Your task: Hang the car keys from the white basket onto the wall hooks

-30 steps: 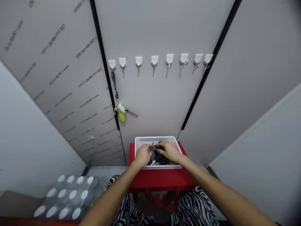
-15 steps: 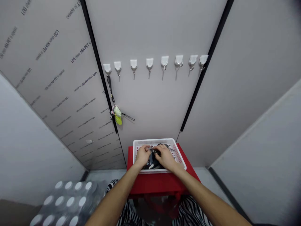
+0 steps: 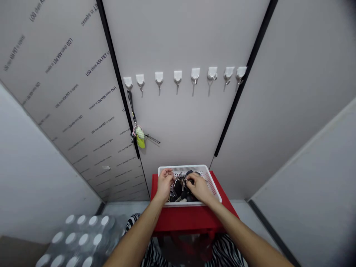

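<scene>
small silvery metal keys (image 3: 183,184), bunched together, atop a tangled pile, a flat black fob-like piece (image 3: 177,188) just beside them, all inside a white rectangular plastic basket (image 3: 183,204), slotted along its far wall, finer details too small to tell

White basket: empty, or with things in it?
Not empty: dark and metallic items lie in the basket between the left hand and right hand. The hands hide part, so I can't tell how full.

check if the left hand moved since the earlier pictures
Yes, the left hand has shifted leftward, closer to the left edge of the white basket.
</scene>
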### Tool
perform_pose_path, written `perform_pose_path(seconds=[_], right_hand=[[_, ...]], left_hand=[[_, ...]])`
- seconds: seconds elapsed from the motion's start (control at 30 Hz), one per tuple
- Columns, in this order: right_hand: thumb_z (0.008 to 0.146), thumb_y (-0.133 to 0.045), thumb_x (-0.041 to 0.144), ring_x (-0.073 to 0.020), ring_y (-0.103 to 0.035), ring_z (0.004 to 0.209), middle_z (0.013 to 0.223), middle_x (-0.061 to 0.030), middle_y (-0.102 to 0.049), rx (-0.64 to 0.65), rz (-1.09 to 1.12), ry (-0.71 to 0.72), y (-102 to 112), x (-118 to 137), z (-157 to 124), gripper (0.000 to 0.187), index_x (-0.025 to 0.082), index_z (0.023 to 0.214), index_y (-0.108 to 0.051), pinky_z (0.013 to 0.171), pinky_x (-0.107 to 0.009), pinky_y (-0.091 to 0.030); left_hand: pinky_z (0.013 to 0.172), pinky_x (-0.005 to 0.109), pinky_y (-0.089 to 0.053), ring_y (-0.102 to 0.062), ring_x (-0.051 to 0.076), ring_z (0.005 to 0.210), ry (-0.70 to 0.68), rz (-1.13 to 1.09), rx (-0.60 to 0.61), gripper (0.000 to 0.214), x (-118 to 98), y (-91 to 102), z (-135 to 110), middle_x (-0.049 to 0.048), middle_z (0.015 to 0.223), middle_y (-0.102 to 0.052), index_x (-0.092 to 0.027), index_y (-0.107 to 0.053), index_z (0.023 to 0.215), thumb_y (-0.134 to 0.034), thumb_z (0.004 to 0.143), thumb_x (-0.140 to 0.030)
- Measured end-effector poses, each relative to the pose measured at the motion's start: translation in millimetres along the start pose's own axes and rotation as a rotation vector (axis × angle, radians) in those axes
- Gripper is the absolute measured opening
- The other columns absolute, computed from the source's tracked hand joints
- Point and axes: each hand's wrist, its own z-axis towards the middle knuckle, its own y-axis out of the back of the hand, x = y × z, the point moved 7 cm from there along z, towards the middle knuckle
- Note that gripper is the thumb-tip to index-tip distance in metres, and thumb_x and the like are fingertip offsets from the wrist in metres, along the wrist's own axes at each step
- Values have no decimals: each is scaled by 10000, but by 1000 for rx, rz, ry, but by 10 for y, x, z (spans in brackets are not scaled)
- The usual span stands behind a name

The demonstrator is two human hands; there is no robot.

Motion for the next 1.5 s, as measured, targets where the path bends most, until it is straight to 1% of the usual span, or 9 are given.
perform_pose_path(seconds=[0.3,0.47,0.67,0.8,0.93,1.1,1.27,1.4,1.5], right_hand=[[618,-333,181,-146,-479,607,643,-25,-530,-149,95,-175,115,-185,-28,151,172,666,-476,591,-268,-374],[594,-388,146,-169,-451,831,862,-52,-545,-122,36,42,97,83,-34,306,170,878,-498,754,-308,-333],[638,-414,174,-162,-461,805,903,-48,-550,61,103,172,-73,264,-25,312,183,938,-498,735,-309,-339],[647,-414,179,-156,-483,758,825,-48,-575,143,238,99,-97,229,-4,271,164,887,-540,717,-297,-349],[643,-439,258,-119,-501,649,745,-6,-581,240,481,-38,-17,197,16,277,175,887,-538,633,-250,-377],[578,-508,293,-73,-431,467,511,38,-501,152,598,-219,259,176,120,214,139,719,-550,489,-200,-345],[568,-515,291,-61,-401,462,474,44,-451,98,664,-150,411,447,312,166,127,591,-511,478,-191,-321],[564,-513,264,-67,-417,501,516,33,-472,150,703,-42,391,769,490,140,125,574,-498,519,-200,-338],[575,-496,259,-71,-412,493,506,31,-469,153,658,28,394,983,657,131,128,573,-499,510,-206,-337]], left_hand=[[481,153,-315,-418,26,463,-43,-202,36,233,-355,-36,1,-71,533,-436,-167,-400,708,-496,497,-138],[530,176,-348,-423,27,475,-47,-257,105,231,-462,-132,-16,-69,538,-438,-174,-404,721,-498,513,-139],[583,239,-373,-426,41,484,-38,-327,210,230,-560,-252,-89,-55,547,-434,-167,-410,744,-481,531,-117],[557,231,-368,-412,40,467,-23,-370,197,232,-625,-219,-96,-62,518,-409,-170,-403,736,-473,526,-101],[549,220,-362,-415,42,458,-46,-313,129,243,-657,-76,-34,-72,501,-411,-175,-396,729,-479,509,-113],[469,168,-308,-412,41,429,-27,-62,17,207,-521,83,-2,-74,459,-416,-164,-425,705,-482,507,-137],[496,167,-322,-420,42,460,-22,156,111,141,-383,-62,-69,-59,485,-447,-146,-495,668,-494,527,-143],[655,199,-353,-482,90,682,-165,199,187,211,-598,-216,-108,11,722,-557,-134,-540,753,-519,544,-155],[635,211,-362,-481,94,663,-220,188,199,236,-816,-273,-83,26,733,-564,-126,-539,798,-510,580,-209]])
